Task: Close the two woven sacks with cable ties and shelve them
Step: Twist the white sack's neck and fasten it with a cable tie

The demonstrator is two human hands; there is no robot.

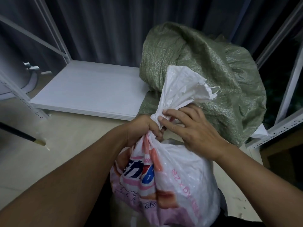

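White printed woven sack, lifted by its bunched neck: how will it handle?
Probably floppy: the white printed woven sack creases and bunches where the left hand grips its neck. Body bulges full, so likely weighty. Glossy weave may slip.

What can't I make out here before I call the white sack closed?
Head view only:
1. Any cable tie at the neck of the white sack: covered by the grip of the left hand and right hand.
2. Closure of the green sack: its top folds away from the camera.
3. The white sack's base: cut off by the bottom edge.
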